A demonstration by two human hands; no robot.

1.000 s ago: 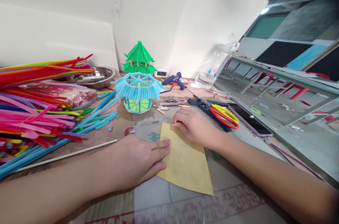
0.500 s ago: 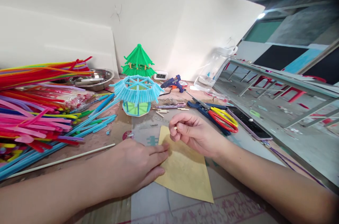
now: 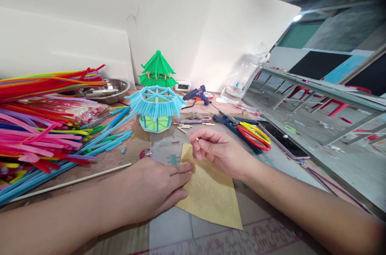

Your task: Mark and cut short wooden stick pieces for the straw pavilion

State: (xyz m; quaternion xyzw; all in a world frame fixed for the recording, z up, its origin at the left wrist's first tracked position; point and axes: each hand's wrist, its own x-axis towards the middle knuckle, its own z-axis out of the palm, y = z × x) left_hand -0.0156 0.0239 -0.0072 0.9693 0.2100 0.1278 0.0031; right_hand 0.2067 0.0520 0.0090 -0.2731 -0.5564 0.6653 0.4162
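Tan paper sheet [image 3: 211,194]: left edge hidden under left hand [image 3: 150,190]. Tiny pale stick bit [image 3: 197,139]: mostly buried between fingers [image 3: 201,144] of right hand [image 3: 220,152], shape unclear. Bright pipe-cleaner pile [image 3: 36,126]: cut by left edge. Small white digital clock [image 3: 183,86]: digits unreadable.

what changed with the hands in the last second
The right hand rose off the tan sheet, pinching a short wooden stick piece. The left hand stayed flat on the sheet's left edge; the blue pavilion model did not move.

Scissors [image 3: 255,132] (phone [image 3: 285,140] beside) flank right hand [image 3: 221,152]; pipe cleaners [image 3: 39,130] crowd left.
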